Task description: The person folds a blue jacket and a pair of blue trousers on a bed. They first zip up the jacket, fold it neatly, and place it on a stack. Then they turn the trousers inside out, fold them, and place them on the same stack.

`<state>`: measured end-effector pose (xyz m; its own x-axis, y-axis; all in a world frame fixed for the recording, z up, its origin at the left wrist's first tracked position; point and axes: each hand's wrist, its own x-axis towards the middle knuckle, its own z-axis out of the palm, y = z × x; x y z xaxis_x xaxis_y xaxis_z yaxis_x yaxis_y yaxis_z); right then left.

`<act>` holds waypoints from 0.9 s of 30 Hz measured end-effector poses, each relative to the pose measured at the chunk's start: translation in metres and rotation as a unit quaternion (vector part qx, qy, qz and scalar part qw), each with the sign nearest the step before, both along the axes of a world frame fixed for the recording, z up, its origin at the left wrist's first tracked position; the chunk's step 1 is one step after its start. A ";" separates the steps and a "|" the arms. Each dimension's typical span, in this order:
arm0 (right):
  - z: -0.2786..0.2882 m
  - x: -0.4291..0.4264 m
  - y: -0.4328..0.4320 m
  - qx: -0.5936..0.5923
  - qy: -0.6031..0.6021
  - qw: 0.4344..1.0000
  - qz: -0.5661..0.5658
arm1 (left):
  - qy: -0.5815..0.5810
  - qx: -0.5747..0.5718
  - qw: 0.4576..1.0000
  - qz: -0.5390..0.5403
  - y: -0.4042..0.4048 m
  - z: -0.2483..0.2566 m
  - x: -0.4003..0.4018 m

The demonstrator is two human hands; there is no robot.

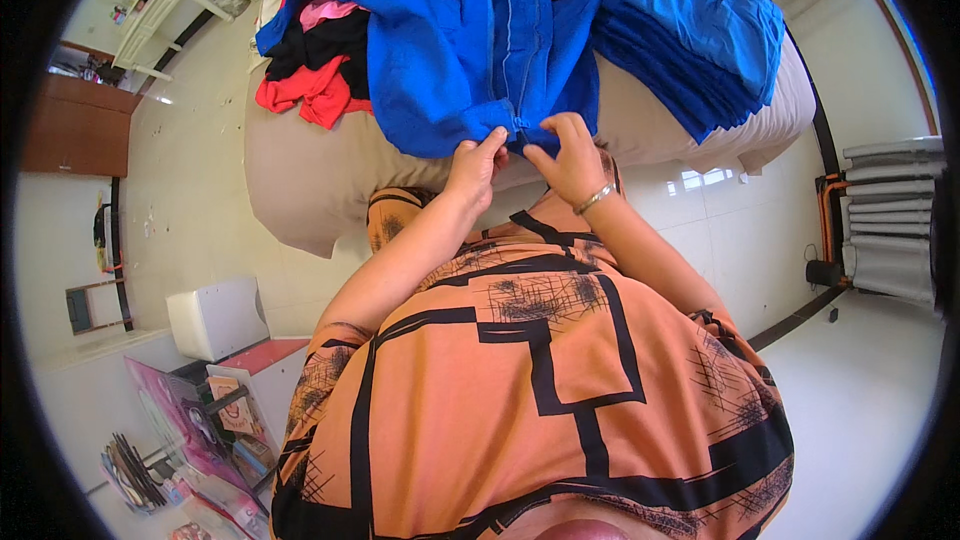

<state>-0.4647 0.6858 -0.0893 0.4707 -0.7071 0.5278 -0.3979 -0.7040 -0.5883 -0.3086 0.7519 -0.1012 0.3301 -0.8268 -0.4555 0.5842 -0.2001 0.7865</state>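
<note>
A blue work jacket (pixel 435 52) with yellow pocket trim is spread face up across the near edge of a bed, its front zipper (pixel 508 37) running down the middle. My left hand (pixel 476 169) pinches the bottom hem just left of the zipper's lower end. Close to the blue zipper slider (pixel 520 123), my right hand (pixel 574 157) is bent over the other front edge, thumb and forefinger apart. Whether those fingertips grip the cloth is unclear. A metal bracelet (pixel 594 199) circles my right wrist.
Folded blue garments (pixel 690 37) are stacked on the bed (pixel 300 180) to the right. Red clothing (pixel 315 94) and black clothing (pixel 319 49) lie at the left. A white box-shaped item (pixel 217 319) stands lower left, near a cluttered shelf (pixel 225 420). Grey folded panels (pixel 892 217) lean at the right wall.
</note>
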 end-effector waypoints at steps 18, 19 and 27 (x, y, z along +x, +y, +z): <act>0.028 0.021 -0.069 -0.110 0.210 0.954 0.185 | -0.086 -0.014 0.996 -0.025 0.001 -0.001 -0.001; 0.030 0.025 -0.075 -0.097 0.239 0.945 0.203 | -0.110 -0.008 0.994 -0.025 0.000 0.000 0.000; 0.031 0.047 -0.109 0.023 0.298 0.891 0.343 | -0.235 0.007 0.971 -0.052 -0.015 0.012 0.012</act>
